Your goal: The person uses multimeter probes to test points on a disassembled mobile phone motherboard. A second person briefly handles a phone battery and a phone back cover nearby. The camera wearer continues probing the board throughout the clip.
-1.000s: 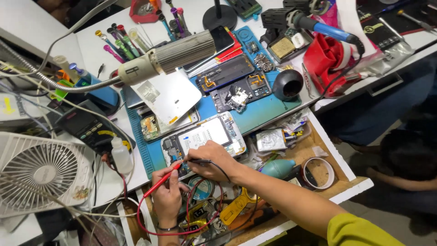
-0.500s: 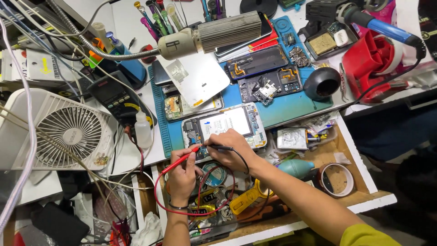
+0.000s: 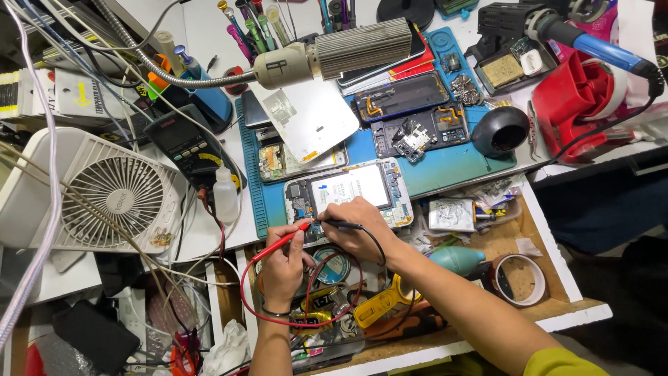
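Left hand (image 3: 284,261) pinches a red probe (image 3: 282,239); right hand (image 3: 356,233) grips a black probe (image 3: 342,224), both tips on an opened phone (image 3: 346,193); likely fragile, best steadied by its edges

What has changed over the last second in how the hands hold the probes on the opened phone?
Little: the left hand keeps the red probe, the right hand the black probe, tips still at the opened phone with the white battery. Only the camera's framing shifted.
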